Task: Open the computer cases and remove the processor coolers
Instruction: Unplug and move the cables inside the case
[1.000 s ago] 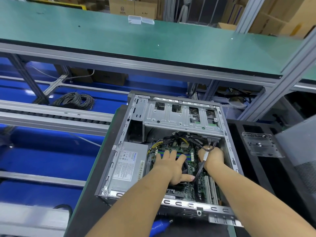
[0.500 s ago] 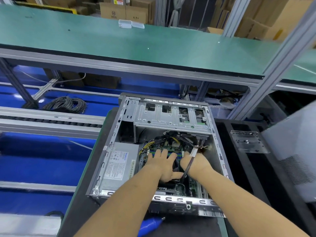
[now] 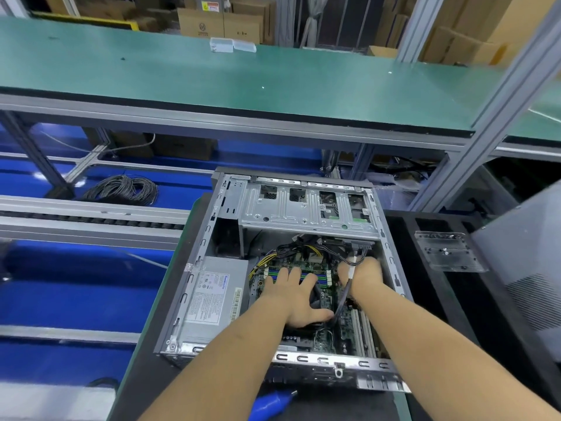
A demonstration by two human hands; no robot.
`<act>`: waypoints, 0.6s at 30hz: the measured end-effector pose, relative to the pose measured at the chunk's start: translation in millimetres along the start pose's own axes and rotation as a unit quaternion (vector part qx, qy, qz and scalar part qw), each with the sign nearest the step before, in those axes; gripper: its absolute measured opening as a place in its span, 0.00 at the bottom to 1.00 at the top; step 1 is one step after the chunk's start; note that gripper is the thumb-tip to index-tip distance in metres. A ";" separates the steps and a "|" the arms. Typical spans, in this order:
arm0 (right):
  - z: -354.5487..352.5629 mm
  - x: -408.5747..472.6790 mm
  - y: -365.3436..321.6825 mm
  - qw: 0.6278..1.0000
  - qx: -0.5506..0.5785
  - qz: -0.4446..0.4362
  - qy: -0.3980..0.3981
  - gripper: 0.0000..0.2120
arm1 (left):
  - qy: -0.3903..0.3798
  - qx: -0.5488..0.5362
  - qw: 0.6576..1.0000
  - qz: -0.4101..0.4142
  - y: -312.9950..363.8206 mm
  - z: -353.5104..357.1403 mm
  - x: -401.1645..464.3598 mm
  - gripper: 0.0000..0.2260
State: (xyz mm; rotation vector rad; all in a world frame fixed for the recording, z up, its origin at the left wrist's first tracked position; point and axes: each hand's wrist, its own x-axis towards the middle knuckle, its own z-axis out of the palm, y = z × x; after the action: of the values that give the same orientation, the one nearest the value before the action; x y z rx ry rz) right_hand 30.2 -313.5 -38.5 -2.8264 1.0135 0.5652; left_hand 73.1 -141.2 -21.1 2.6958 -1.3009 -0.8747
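The open computer case (image 3: 209, 238) lies on its side in front of me. Inside it my left hand (image 3: 296, 299) rests flat on the black processor cooler (image 3: 317, 300), with its fingers spread over the memory slots and the thumb out to the right. Most of the cooler is hidden under the palm. Just to the right, my right hand (image 3: 362, 276) is curled down into a bundle of wires (image 3: 359, 256) below the drive cage. A flat grey cable (image 3: 343, 299) runs down between the two hands.
A grey power supply (image 3: 212, 296) fills the case's left side and a metal drive cage (image 3: 303, 208) its far end. A blue screwdriver handle (image 3: 273, 401) lies at the near edge. To the right are a clear plastic bracket (image 3: 446, 252) and a grey side panel (image 3: 528, 268).
My left hand stays on the cooler. My right hand shifted left towards it among the cables, then back to the right. The view has swung a little.
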 end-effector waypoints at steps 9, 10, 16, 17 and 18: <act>10.3 27.5 4.1 0.998 0.044 0.008 0.037 0.12 | -0.006 -0.002 1.000 -0.001 -0.1 1.4 1.6 0.40; 8.7 22.5 0.2 0.998 -0.019 0.006 0.053 0.12 | -0.007 -0.001 1.000 -0.001 0.0 1.4 1.7 0.40; 10.9 19.0 0.3 0.973 -0.218 0.027 0.077 0.27 | -0.007 -0.002 1.000 0.000 0.5 1.6 2.0 0.40; 9.4 18.9 -0.4 0.967 -0.244 0.023 0.063 0.27 | -0.006 -0.003 1.000 0.000 0.3 2.0 2.0 0.40; 8.9 19.1 -1.2 0.967 -0.247 0.020 0.050 0.26 | -0.006 -0.004 1.000 0.001 0.1 2.5 2.2 0.40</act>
State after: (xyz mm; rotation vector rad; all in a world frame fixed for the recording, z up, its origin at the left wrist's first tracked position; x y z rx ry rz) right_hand 41.8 -322.2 -53.9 -3.3008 1.0736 0.7849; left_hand 72.8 -142.2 -24.3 2.6878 -1.2979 -0.8946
